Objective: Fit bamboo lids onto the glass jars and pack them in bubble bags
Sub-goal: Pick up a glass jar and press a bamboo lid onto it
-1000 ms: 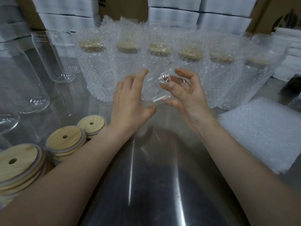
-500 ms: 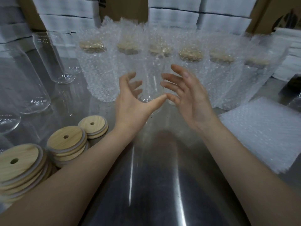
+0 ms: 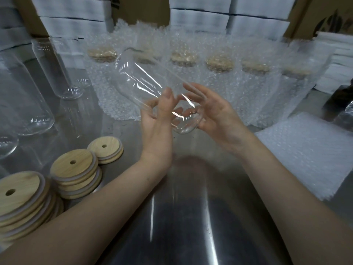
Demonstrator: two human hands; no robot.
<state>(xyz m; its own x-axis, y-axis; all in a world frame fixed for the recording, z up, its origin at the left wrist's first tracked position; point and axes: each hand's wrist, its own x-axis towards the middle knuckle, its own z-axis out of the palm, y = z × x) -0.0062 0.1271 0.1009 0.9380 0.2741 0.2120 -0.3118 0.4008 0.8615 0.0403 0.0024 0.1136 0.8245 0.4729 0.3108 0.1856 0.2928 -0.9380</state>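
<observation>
Nearest, stacks of bamboo lids (image 3: 73, 169) sit on the steel desk (image 3: 191, 217). Above it, the left hand (image 3: 158, 119) and right hand (image 3: 214, 111) cradle a tilted glass jar (image 3: 149, 87), fingers loosely curled; the grip seems light. Bubble-bagged jars (image 3: 219, 73) line the back.

Both forearms are bare up to the lower edge of the picture; no sleeve reaches into view. The left hand (image 3: 158, 123) and the right hand (image 3: 215, 113) wear no gloves. The fingernails are short and plain. The fingers are slim, the wrists narrow.
</observation>
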